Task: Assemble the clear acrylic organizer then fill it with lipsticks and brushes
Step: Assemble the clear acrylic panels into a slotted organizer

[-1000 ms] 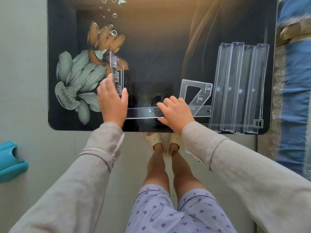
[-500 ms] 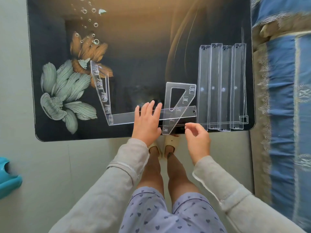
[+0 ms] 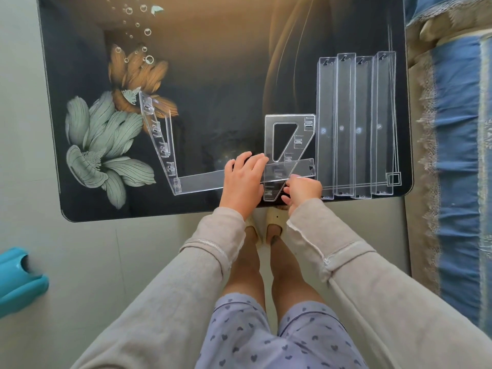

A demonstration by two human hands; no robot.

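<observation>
On a black floral table (image 3: 239, 75), the left hand (image 3: 243, 179) presses flat, fingers together, on an acrylic strip (image 3: 202, 182) joined to an upright side panel (image 3: 157, 139). The right hand (image 3: 304, 190) curls its fingers against a second side panel (image 3: 296, 145) lying flat under the strip; whether it grips is unclear. 4 clear troughs (image 3: 354, 123) lie side by side just right of it.

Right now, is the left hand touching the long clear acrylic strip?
Touching. The head view shows the left hand lying flat across the long clear acrylic strip, with its straight fingers resting on the strip's surface.
</observation>
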